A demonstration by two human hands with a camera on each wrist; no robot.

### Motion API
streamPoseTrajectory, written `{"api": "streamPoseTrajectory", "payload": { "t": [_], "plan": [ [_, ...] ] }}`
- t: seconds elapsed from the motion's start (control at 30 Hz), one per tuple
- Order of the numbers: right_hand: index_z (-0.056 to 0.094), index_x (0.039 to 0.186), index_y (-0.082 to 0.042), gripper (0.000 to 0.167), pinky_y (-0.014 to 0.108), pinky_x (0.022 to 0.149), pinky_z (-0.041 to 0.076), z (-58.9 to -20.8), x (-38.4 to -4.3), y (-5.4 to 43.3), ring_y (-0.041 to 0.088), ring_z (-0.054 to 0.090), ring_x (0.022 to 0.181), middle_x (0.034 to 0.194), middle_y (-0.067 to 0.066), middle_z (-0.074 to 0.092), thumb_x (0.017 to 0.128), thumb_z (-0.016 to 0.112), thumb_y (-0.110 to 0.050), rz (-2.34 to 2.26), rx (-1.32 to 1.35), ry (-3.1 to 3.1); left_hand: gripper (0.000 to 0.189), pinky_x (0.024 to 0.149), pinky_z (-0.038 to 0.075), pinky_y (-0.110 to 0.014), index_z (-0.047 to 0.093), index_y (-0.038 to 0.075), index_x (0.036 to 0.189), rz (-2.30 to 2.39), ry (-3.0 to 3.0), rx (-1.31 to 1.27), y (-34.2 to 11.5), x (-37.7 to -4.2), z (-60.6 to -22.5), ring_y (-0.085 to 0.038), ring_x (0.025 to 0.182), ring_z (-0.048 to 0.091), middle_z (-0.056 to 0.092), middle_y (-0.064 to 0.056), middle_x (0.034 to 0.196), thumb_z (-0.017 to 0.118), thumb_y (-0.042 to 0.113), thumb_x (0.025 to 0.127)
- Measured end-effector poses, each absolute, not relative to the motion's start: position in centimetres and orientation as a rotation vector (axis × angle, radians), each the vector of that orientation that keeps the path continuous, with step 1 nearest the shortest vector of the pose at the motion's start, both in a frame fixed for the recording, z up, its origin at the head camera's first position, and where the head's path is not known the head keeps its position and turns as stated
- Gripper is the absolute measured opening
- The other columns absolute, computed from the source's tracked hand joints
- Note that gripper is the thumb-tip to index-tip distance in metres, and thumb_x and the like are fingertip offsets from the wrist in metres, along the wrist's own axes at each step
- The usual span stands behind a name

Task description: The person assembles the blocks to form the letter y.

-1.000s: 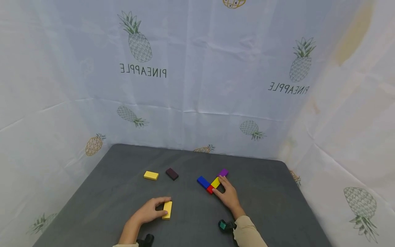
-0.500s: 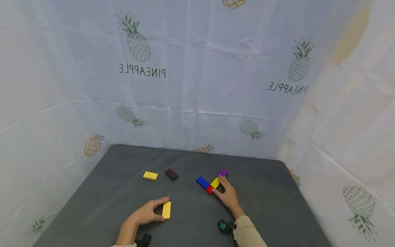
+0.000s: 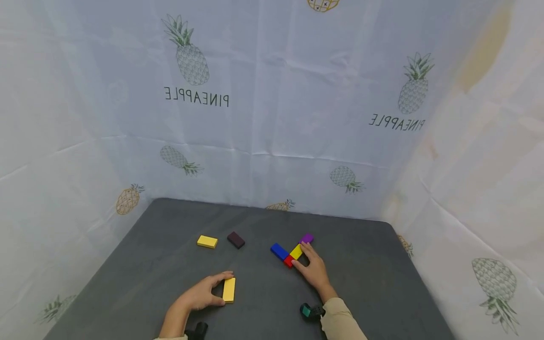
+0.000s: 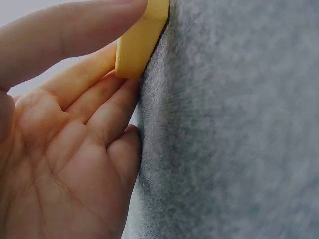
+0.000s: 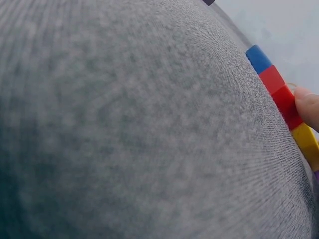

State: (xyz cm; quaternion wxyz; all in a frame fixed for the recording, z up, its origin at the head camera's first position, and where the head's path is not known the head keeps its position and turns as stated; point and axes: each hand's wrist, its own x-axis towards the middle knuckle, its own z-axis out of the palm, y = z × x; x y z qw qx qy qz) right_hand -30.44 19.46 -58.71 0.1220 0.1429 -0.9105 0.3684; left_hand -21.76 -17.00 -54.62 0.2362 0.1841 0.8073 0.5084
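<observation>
In the head view my left hand (image 3: 201, 293) holds a light yellow block (image 3: 228, 290) lying lengthwise away from me. Its index finger is at the far end and its thumb at the near corner. The left wrist view shows the thumb and fingers on either side of this yellow block (image 4: 134, 52), low at the grey cloth. My right hand (image 3: 314, 270) spans part of an angled row of blocks, thumb at the red block (image 3: 288, 261) and index finger by the far end of a bright yellow block (image 3: 296, 252). A blue block (image 3: 279, 250) and a purple block (image 3: 308, 238) adjoin these.
Farther back on the dark grey table (image 3: 263, 311) lie another light yellow block (image 3: 207, 242) and a dark brown block (image 3: 235, 240). A pale pineapple-print curtain (image 3: 272, 118) closes off the back and both sides.
The left thumb has slid off the top of the light yellow block to its near corner. The right hand and its row of blocks have stayed in place.
</observation>
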Motion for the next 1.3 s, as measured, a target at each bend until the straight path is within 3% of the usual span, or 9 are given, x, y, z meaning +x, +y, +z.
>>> {"api": "streamPoseTrajectory", "payload": {
  "t": [0.33, 0.9, 1.3],
  "plan": [
    [0.052, 0.136, -0.005, 0.067, 0.055, 0.107, 0.034, -58.5, -30.6, 19.5, 0.032, 0.038, 0.137, 0.144, 0.011, 0.047, 0.083, 0.07, -0.042, 1.068, 0.417, -2.673, 0.068, 0.106, 0.027, -0.063, 0.042, 0.001, 0.141, 1.474, 2.191, 0.483, -17.1, -21.8, -54.9, -0.052, 0.135, 0.025, 0.034, -0.028, 0.146, 0.073, 0.016, 0.083],
    [0.052, 0.136, -0.007, 0.066, 0.054, 0.107, 0.035, -58.6, -30.4, 19.5, 0.031, 0.038, 0.136, 0.144, 0.01, 0.047, 0.084, 0.069, -0.042, 1.059, 0.389, -2.682, 0.075, 0.106, 0.034, -0.053, 0.037, -0.004, 0.141, 1.574, 2.197, 0.478, -17.5, -21.8, -56.0, -0.05, 0.134, 0.03, 0.035, -0.029, 0.145, 0.073, 0.027, 0.083],
    [0.052, 0.136, -0.006, 0.066, 0.053, 0.107, 0.035, -58.9, -30.5, 19.4, 0.031, 0.038, 0.137, 0.143, 0.01, 0.047, 0.083, 0.07, -0.042, 1.06, 0.398, -2.675, 0.075, 0.105, 0.034, -0.056, 0.038, -0.005, 0.141, 1.577, 2.217, 0.441, -17.0, -21.4, -55.2, -0.05, 0.133, 0.032, 0.036, -0.03, 0.145, 0.074, 0.026, 0.082]
  ]
}}
